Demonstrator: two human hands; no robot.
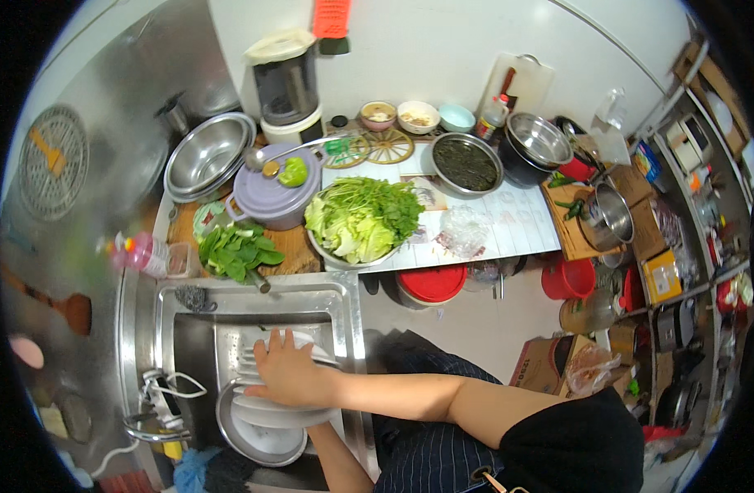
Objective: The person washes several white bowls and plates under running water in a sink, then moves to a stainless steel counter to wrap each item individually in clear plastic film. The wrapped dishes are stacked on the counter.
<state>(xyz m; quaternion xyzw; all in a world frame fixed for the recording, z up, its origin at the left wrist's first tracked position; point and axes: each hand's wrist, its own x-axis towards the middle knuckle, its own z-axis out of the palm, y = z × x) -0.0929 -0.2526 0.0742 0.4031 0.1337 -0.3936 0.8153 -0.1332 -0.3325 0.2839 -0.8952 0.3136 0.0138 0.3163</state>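
Note:
My right hand (287, 373) lies across several white plates (284, 419) over a stainless steel sink (192, 345), its fingers spread over their rims and its thumb at the near-left edge. The plates are tilted and stacked closely. From the lower edge comes my left forearm (340, 456); the plates hide the left hand. A round metal basin (263, 456) sits beneath the plates in the sink. A chrome faucet (158, 431) is at the sink's left side, and a steel wool scourer (192, 297) rests on its upper rim.
Leafy greens (238, 249) lie above the sink, near a lidded purple pot (278, 191). A bowl (352, 265) of lettuce and herbs stands beside it. Nested metal bowls (210, 157) are upper left. A blue cloth (195, 471) lies near the faucet; shelves (651, 333) stand at right.

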